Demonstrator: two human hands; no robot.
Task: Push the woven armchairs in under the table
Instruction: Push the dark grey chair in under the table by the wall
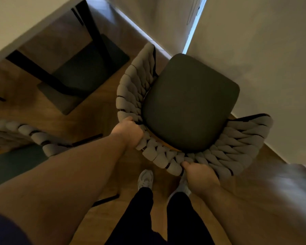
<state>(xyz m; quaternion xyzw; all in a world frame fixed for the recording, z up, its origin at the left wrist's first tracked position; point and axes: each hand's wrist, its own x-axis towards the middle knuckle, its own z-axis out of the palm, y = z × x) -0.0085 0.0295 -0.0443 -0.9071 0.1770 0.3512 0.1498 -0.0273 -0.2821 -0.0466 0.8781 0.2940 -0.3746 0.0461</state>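
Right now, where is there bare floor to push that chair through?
Bare floor lies between the held armchair and the table's base plate, and between that chair and the second armchair. Crowded: the wall is close on its right side, shoes stand behind.

The room is dim and warm-toned. Cool daylight enters through a narrow bright gap (pixel 193 27) between pale walls, glazing the brown wooden floor (pixel 281 183) at right. Motion blur softens everything; wide-angle distortion bends the edges.

I see grey sneakers (pixel 145 179) and black trousers (pixel 142 209) planted on a wooden floor (pixel 95 110), a pale wall (pixel 272 68) close at right.
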